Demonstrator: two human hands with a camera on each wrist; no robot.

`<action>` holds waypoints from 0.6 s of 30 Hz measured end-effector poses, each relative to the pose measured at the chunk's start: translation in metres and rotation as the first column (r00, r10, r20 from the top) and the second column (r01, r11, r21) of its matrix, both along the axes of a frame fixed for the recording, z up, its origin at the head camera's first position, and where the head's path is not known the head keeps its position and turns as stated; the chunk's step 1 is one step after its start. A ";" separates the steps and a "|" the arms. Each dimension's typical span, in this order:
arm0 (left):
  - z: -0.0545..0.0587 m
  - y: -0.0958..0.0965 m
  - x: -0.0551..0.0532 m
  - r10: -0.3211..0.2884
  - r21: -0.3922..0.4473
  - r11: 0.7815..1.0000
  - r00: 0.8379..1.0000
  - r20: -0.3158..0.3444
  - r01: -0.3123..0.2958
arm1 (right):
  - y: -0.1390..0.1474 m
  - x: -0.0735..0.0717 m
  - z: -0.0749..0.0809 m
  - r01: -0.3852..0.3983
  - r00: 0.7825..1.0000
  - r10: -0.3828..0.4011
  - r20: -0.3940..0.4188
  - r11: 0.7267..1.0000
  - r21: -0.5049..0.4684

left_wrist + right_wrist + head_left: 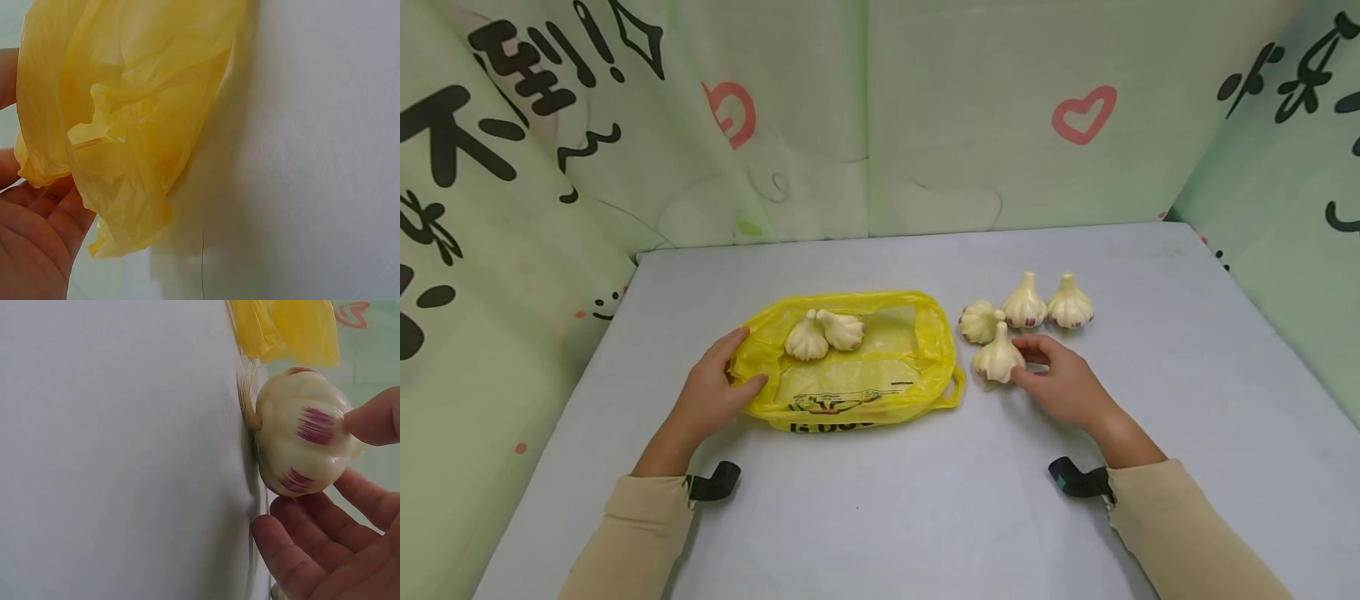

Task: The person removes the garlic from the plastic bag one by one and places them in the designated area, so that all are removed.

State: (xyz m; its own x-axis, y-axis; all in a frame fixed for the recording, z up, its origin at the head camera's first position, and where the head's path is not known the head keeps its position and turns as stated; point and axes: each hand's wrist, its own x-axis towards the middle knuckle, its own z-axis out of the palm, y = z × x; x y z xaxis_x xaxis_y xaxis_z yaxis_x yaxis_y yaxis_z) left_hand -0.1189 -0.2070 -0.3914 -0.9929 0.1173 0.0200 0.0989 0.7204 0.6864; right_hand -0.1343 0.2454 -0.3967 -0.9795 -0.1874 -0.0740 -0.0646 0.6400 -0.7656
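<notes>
A yellow plastic bag (842, 379) lies on its side with its mouth spread, two garlic bulbs (807, 337) resting on it toward the left. My left hand (718, 383) grips the bag's left end between thumb and fingers; in the left wrist view the crumpled yellow film (137, 94) hides part of the fingers. To the bag's right, my right hand (1060, 379) holds a garlic bulb (997, 358) between thumb and fingers. The right wrist view shows that bulb (306, 434) with purple streaks and bristly roots close to the table, the thumb pressing its side.
Behind the held bulb sit three more garlic bulbs (1026, 302) in a loose group. A pale cloth covers the table (887, 525). Printed green curtains (955, 167) hang along the back and both sides.
</notes>
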 end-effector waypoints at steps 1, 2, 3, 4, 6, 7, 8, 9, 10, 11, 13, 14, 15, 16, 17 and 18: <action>0.000 0.000 0.000 -0.001 0.003 1.000 1.000 0.000 0.001 | 0.000 0.000 0.000 0.000 1.000 0.000 -0.003 1.000 0.004; 0.000 0.000 0.000 -0.002 0.005 1.000 1.000 -0.001 0.002 | 0.000 0.000 0.000 -0.001 1.000 0.002 -0.007 1.000 0.007; 0.000 0.000 0.000 -0.003 0.008 1.000 1.000 -0.002 0.003 | 0.000 -0.001 0.001 -0.002 1.000 0.002 -0.010 1.000 0.008; 0.000 0.000 0.000 -0.004 0.011 1.000 1.000 -0.003 0.004 | 0.001 -0.001 0.001 -0.003 1.000 0.003 -0.013 1.000 0.010; 0.000 0.000 0.001 -0.005 0.016 1.000 1.000 -0.004 0.005 | 0.000 -0.001 0.001 -0.002 1.000 0.002 -0.010 1.000 0.012; 0.000 0.000 0.001 -0.005 0.016 1.000 1.000 -0.004 0.005 | 0.000 -0.001 0.002 0.000 1.000 0.000 -0.003 1.000 0.015; 0.000 0.000 0.001 -0.004 0.013 1.000 1.000 -0.003 0.004 | 0.000 -0.001 0.002 0.000 1.000 0.000 0.002 1.000 0.018; 0.000 0.000 0.001 -0.003 0.011 1.000 1.000 -0.002 0.003 | -0.001 -0.002 0.002 0.002 1.000 -0.002 0.011 1.000 0.024; 0.000 0.001 0.001 -0.002 0.008 1.000 1.000 0.000 0.002 | -0.001 -0.002 0.002 0.005 1.000 -0.006 0.020 1.000 0.028; 0.001 0.001 0.001 -0.001 0.005 1.000 1.000 0.001 0.001 | -0.002 -0.003 0.002 0.009 1.000 -0.010 0.027 0.999 0.032; 0.001 0.001 0.001 0.002 0.001 1.000 1.000 0.006 -0.002 | -0.003 -0.003 0.001 0.015 0.999 -0.016 0.033 0.999 0.042; 0.001 0.001 0.001 0.003 -0.002 1.000 1.000 0.008 -0.003 | -0.004 -0.004 0.001 0.016 0.999 -0.018 0.032 0.999 0.047; 0.001 0.001 0.001 0.003 -0.001 1.000 1.000 0.010 -0.003 | -0.004 -0.004 0.001 0.017 0.999 -0.018 0.031 0.999 0.051; 0.001 0.001 0.000 0.004 -0.001 1.000 1.000 0.011 -0.004 | -0.005 -0.004 0.001 0.016 0.999 -0.017 0.026 0.998 0.054; 0.000 0.000 0.000 0.004 0.000 1.000 1.000 0.012 -0.004 | -0.005 -0.005 0.000 0.012 1.000 -0.014 0.022 0.998 0.061; 0.000 0.000 0.000 0.004 0.001 1.000 1.000 0.013 -0.004 | -0.005 -0.005 0.000 0.006 1.000 -0.008 0.018 0.998 0.068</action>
